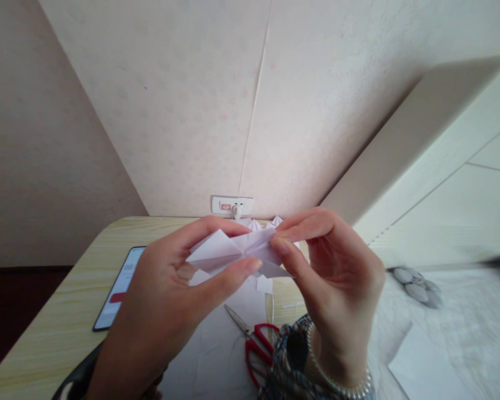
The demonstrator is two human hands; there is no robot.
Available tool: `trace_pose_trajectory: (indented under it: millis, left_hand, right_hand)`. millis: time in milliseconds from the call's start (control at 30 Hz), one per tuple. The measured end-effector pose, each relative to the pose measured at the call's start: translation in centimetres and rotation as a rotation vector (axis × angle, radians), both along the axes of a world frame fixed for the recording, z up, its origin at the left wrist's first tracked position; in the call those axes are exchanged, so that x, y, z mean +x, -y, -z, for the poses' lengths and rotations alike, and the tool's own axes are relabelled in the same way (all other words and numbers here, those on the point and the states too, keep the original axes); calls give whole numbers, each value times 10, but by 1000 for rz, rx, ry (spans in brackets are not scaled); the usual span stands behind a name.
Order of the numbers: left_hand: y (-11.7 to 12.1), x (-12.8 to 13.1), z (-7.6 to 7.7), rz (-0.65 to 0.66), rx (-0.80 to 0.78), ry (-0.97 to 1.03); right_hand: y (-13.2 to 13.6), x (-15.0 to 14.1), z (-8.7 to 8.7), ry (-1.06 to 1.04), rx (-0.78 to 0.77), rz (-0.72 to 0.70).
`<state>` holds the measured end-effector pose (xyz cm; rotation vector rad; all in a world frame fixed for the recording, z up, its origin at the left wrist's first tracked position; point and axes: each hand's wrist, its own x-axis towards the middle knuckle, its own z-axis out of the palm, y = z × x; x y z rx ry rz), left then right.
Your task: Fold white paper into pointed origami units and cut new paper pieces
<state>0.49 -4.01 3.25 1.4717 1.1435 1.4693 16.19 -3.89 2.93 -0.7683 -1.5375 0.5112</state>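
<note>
- Left of the one pair of red-handled scissors, the left hand partly blocked one smartphone.
- Well beyond the scissors showed at least two pointed paper folds.
- Beneath the scissors, smooth white paper covered wood-grained tabletop.
- Above the scissors, left and right hand pinched one creased, angular paper piece.

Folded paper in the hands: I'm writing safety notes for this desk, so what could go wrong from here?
Both the left hand and the right hand grip the folded paper, so an uneven pull might tear or misshape it.

The scissors lie below, with their pointed tip exposed; a lowered hand could get pricked.

The patterned sleeve appears close to the scissors' red handles and might catch and drag them.
</note>
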Motion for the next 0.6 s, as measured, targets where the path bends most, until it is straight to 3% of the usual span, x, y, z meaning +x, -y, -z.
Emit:
trace_pose_trajectory:
  millis: [600]
  left_hand:
    - [-1, -2, -4, -47, 49, -96]
  right_hand:
    - [1, -1, -1, 29, -55, 18]
